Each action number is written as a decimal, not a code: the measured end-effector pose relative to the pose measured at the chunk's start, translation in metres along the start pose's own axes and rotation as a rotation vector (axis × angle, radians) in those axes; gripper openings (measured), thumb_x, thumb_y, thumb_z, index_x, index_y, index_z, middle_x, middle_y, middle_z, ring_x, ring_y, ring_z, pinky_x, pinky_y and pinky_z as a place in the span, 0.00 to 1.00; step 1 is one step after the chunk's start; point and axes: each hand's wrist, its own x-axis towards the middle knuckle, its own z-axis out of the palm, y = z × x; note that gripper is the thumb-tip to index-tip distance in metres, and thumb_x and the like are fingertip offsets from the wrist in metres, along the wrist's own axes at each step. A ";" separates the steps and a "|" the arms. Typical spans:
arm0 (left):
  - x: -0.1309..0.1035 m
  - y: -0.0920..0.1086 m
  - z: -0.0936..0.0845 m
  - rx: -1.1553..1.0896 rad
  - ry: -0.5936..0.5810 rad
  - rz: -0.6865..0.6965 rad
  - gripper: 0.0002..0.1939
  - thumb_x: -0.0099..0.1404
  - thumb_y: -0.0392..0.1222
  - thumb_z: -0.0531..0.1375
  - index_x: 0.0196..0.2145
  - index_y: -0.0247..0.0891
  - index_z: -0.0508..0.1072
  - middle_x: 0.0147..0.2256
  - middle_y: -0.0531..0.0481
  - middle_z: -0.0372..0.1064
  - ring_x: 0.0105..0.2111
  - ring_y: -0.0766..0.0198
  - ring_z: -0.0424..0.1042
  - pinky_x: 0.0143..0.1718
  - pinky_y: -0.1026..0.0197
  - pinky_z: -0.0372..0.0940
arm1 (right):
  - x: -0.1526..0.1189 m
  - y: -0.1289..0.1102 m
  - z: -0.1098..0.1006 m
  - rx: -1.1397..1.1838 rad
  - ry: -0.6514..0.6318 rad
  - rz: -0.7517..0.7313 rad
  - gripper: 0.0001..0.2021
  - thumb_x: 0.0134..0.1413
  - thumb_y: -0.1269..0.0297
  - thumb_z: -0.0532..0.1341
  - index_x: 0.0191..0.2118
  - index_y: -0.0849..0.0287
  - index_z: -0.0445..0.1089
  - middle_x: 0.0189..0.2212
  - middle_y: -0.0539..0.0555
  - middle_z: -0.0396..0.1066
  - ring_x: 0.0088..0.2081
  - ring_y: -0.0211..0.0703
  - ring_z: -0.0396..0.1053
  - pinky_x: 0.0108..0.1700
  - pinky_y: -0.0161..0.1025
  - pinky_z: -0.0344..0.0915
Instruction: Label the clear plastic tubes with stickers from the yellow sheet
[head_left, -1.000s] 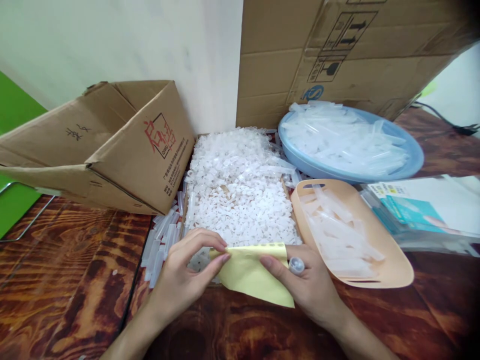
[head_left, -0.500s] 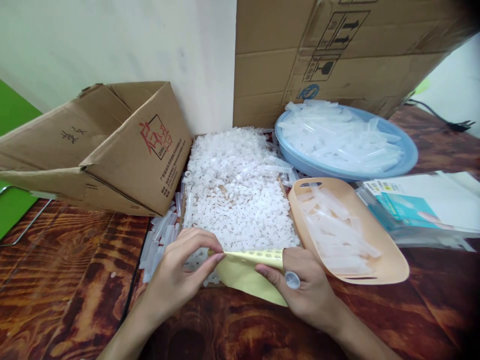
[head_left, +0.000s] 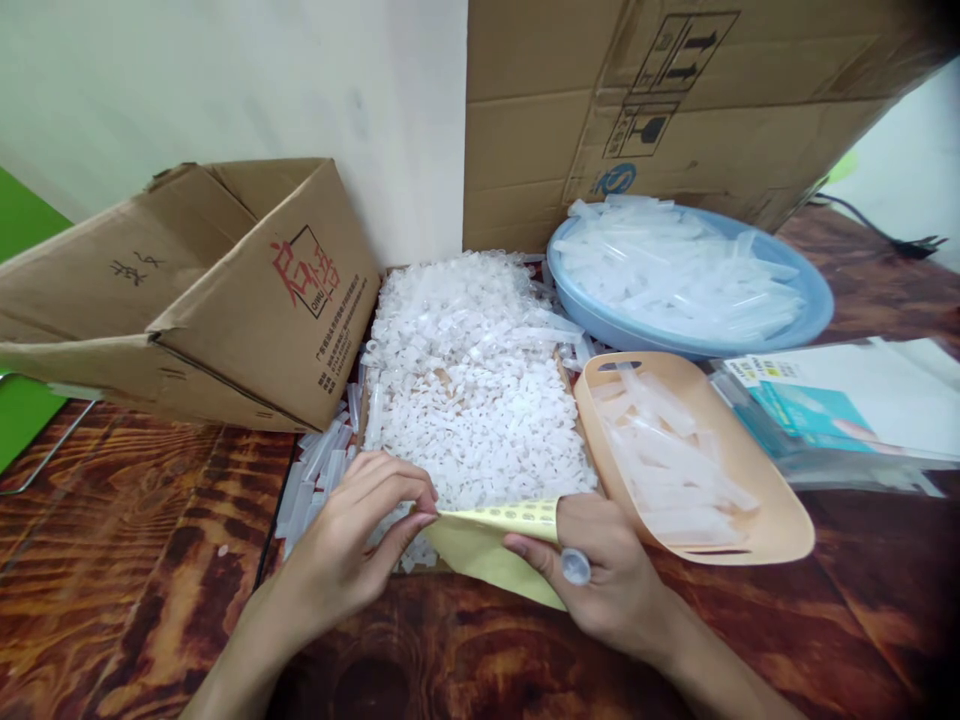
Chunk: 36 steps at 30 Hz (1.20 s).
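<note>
A yellow sheet with rows of small round stickers along its upper edge spans both hands, its lower part hanging in a curve. My left hand pinches its left corner between thumb and index finger. On the other side my right hand is closed on the right end, thumb in front. A small clear round-ended piece sticks out between the fingers of that hand. Just beyond the sheet lies a shallow box of small white pieces, with clear plastic pieces heaped at its far end.
An open cardboard box stands left, with loose clear tubes beside it. To the right are a peach tray and a blue basin, both holding tubes, and plastic-wrapped packets. A large carton stands behind.
The whole view has shifted slightly, and both hands with the sheet appear a little further left. Their grips on the sheet look the same.
</note>
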 end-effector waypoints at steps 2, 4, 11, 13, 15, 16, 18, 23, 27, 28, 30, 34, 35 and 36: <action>0.000 0.001 0.000 -0.001 -0.011 -0.012 0.08 0.74 0.27 0.57 0.42 0.39 0.69 0.40 0.49 0.72 0.43 0.61 0.70 0.48 0.58 0.61 | 0.001 0.000 0.000 0.004 0.005 -0.008 0.26 0.74 0.61 0.58 0.19 0.59 0.66 0.14 0.48 0.61 0.18 0.35 0.59 0.24 0.38 0.52; 0.001 0.003 0.000 -0.018 -0.017 -0.022 0.08 0.74 0.27 0.56 0.42 0.40 0.68 0.41 0.49 0.71 0.44 0.61 0.69 0.48 0.59 0.61 | 0.001 -0.001 -0.002 0.039 -0.021 0.029 0.24 0.74 0.61 0.58 0.22 0.60 0.70 0.15 0.48 0.64 0.18 0.36 0.62 0.25 0.38 0.54; -0.002 0.007 -0.003 -0.117 0.023 -0.072 0.09 0.74 0.28 0.55 0.41 0.41 0.68 0.49 0.46 0.66 0.54 0.60 0.66 0.57 0.59 0.59 | 0.003 0.004 0.000 0.067 -0.034 0.178 0.21 0.73 0.60 0.59 0.26 0.61 0.73 0.18 0.49 0.67 0.20 0.36 0.65 0.25 0.36 0.57; -0.002 0.011 -0.002 -0.142 0.040 -0.067 0.09 0.74 0.27 0.56 0.41 0.42 0.68 0.51 0.47 0.65 0.56 0.60 0.64 0.60 0.59 0.57 | 0.003 0.009 0.003 -0.042 0.002 0.149 0.23 0.73 0.57 0.60 0.24 0.61 0.71 0.17 0.48 0.64 0.19 0.35 0.63 0.24 0.36 0.55; -0.003 0.016 0.000 -0.181 0.040 -0.061 0.09 0.74 0.28 0.57 0.41 0.43 0.68 0.51 0.49 0.64 0.57 0.60 0.63 0.62 0.59 0.56 | 0.004 0.013 0.003 -0.187 0.051 0.089 0.25 0.71 0.53 0.62 0.22 0.59 0.67 0.16 0.47 0.61 0.18 0.35 0.60 0.23 0.38 0.52; -0.003 0.018 0.002 -0.206 0.034 -0.063 0.09 0.73 0.28 0.57 0.41 0.43 0.69 0.51 0.49 0.64 0.58 0.61 0.63 0.63 0.59 0.55 | 0.005 0.012 0.001 -0.256 0.087 0.060 0.26 0.70 0.51 0.63 0.20 0.58 0.64 0.15 0.47 0.60 0.17 0.35 0.58 0.23 0.38 0.51; -0.004 0.023 0.006 -0.263 0.013 -0.084 0.09 0.73 0.29 0.58 0.41 0.44 0.69 0.51 0.50 0.65 0.58 0.61 0.63 0.63 0.60 0.55 | 0.004 0.007 -0.004 -0.358 0.191 0.022 0.26 0.67 0.53 0.66 0.20 0.57 0.61 0.15 0.46 0.58 0.17 0.35 0.55 0.23 0.39 0.50; -0.005 0.030 0.014 -0.428 -0.015 -0.174 0.07 0.74 0.33 0.60 0.40 0.45 0.71 0.51 0.52 0.65 0.58 0.62 0.65 0.61 0.63 0.58 | -0.002 -0.016 -0.008 -0.216 0.392 -0.027 0.12 0.65 0.77 0.64 0.31 0.57 0.65 0.22 0.49 0.67 0.23 0.39 0.63 0.29 0.39 0.58; -0.005 0.032 0.018 -0.546 -0.034 -0.225 0.04 0.73 0.37 0.62 0.39 0.45 0.73 0.50 0.52 0.66 0.57 0.62 0.66 0.60 0.63 0.60 | -0.003 -0.018 0.006 -0.171 0.104 -0.123 0.15 0.64 0.78 0.61 0.28 0.56 0.62 0.20 0.47 0.62 0.21 0.37 0.59 0.27 0.40 0.51; -0.005 0.033 0.019 -0.563 -0.050 -0.232 0.04 0.73 0.37 0.62 0.39 0.45 0.73 0.50 0.51 0.66 0.56 0.62 0.67 0.60 0.63 0.60 | -0.003 -0.016 0.010 -0.171 0.036 -0.118 0.15 0.65 0.77 0.60 0.27 0.56 0.62 0.20 0.47 0.61 0.21 0.37 0.58 0.27 0.41 0.50; -0.004 0.034 0.022 -0.584 -0.089 -0.242 0.04 0.74 0.37 0.62 0.39 0.44 0.74 0.50 0.51 0.66 0.56 0.62 0.68 0.59 0.63 0.61 | -0.004 -0.013 0.017 -0.145 -0.055 -0.102 0.15 0.66 0.76 0.58 0.27 0.56 0.62 0.20 0.47 0.62 0.21 0.37 0.58 0.27 0.40 0.50; -0.002 0.036 0.028 -0.617 -0.153 -0.248 0.04 0.74 0.36 0.62 0.39 0.43 0.74 0.51 0.50 0.66 0.55 0.62 0.69 0.59 0.63 0.62 | -0.006 -0.012 0.025 -0.076 -0.094 -0.087 0.13 0.65 0.74 0.54 0.28 0.56 0.62 0.20 0.48 0.64 0.21 0.39 0.61 0.26 0.40 0.50; -0.001 0.036 0.029 -0.622 -0.161 -0.249 0.04 0.74 0.36 0.62 0.39 0.43 0.74 0.52 0.49 0.66 0.55 0.61 0.69 0.59 0.62 0.62 | -0.007 -0.012 0.025 -0.071 -0.093 -0.083 0.12 0.64 0.73 0.54 0.28 0.56 0.63 0.20 0.48 0.64 0.21 0.39 0.61 0.26 0.39 0.50; -0.001 0.036 0.030 -0.623 -0.166 -0.249 0.03 0.74 0.36 0.62 0.39 0.42 0.74 0.52 0.49 0.66 0.55 0.61 0.69 0.59 0.62 0.62 | -0.007 -0.012 0.026 -0.068 -0.095 -0.080 0.12 0.64 0.73 0.54 0.28 0.56 0.63 0.20 0.48 0.65 0.21 0.39 0.62 0.26 0.39 0.50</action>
